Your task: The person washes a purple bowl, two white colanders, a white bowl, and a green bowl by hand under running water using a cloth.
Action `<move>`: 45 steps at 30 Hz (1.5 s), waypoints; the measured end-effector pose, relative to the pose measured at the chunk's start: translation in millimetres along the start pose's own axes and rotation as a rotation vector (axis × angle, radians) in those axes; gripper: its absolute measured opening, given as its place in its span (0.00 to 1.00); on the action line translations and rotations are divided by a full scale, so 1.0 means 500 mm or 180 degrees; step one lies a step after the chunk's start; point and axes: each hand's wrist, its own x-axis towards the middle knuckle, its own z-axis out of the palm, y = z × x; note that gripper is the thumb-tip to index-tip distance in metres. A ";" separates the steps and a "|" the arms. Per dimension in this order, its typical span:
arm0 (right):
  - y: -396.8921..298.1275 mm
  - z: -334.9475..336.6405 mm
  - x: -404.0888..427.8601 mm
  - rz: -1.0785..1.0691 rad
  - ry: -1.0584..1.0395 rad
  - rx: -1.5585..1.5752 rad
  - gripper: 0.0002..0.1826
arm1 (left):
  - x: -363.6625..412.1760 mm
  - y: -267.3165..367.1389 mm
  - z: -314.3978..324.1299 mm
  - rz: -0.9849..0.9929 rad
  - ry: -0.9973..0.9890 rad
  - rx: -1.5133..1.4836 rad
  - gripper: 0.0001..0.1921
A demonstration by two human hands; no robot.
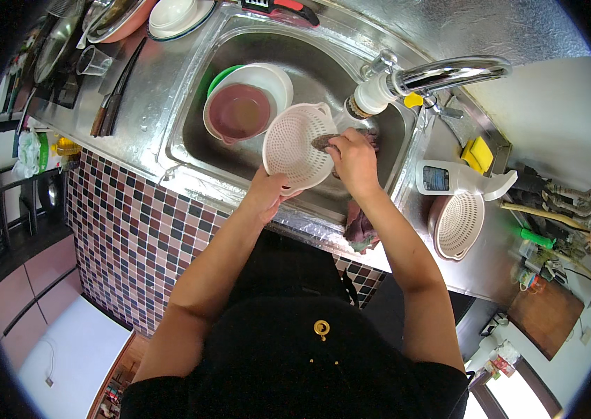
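My left hand [270, 191] grips the rim of a white plastic colander [295, 144], held tilted over the stainless steel sink [301, 47]. Between the fingers of my right hand [357, 162] is a brownish-grey scouring pad [324, 142], pressed at the colander's inner right side. Behind that hand, a dark reddish cloth [370, 137] is partly hidden in the sink. To the left, a white bowl [281, 78] holds a smaller pink bowl [238, 110] with some liquid in it. A green rim [220, 79] shows beneath them.
A chrome faucet [452, 70] with a white nozzle [371, 97] reaches over the sink's right side. On the right counter are a white bottle [434, 177], yellow sponges [479, 153] and another colander [459, 224]. Knives [113, 107] lie left. A cloth [361, 228] drapes the front edge.
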 end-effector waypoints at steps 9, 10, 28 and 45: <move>0.033 0.001 0.072 -0.1154 -0.0012 -0.0631 0.08 | 0.002 -0.022 0.009 -0.0186 -0.0136 0.0590 0.26; 0.033 0.008 0.065 -0.1008 -0.0040 -0.0726 0.07 | 0.002 -0.023 0.013 -0.0023 -0.0035 0.0446 0.24; 0.051 0.006 -0.048 0.3603 -0.0012 0.5532 0.21 | 0.003 -0.022 -0.009 0.2326 0.1379 0.3936 0.40; 0.086 0.019 -0.021 0.3314 0.1013 0.6345 0.19 | 0.097 0.003 -0.001 -0.0223 -0.0183 -0.1628 0.15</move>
